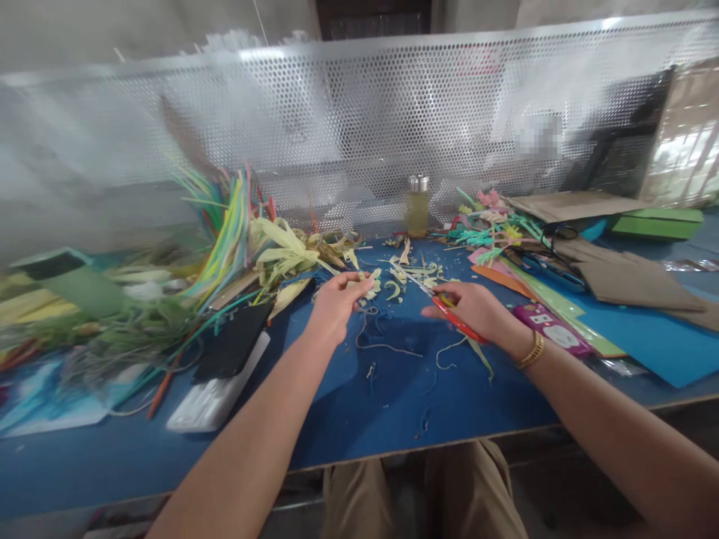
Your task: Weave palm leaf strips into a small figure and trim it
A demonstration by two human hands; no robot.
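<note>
My right hand (475, 308) is closed around the red handles of a pair of scissors (443, 305), whose blades point up and left over the blue table (393, 404). My left hand (337, 299) pinches a small pale green strip (368, 283) near the blade tips. Cut yellow-green scraps (413, 271) lie just beyond both hands. A gold bangle sits on my right wrist.
A heap of leaves and coloured strips (236, 232) fills the left side. A black pouch (233, 340) lies on a white keyboard-like slab (210, 397). A glue bottle (418, 203) stands at the back. Coloured paper and brown card (623, 277) lie right. A perforated metal screen (393, 112) backs the table.
</note>
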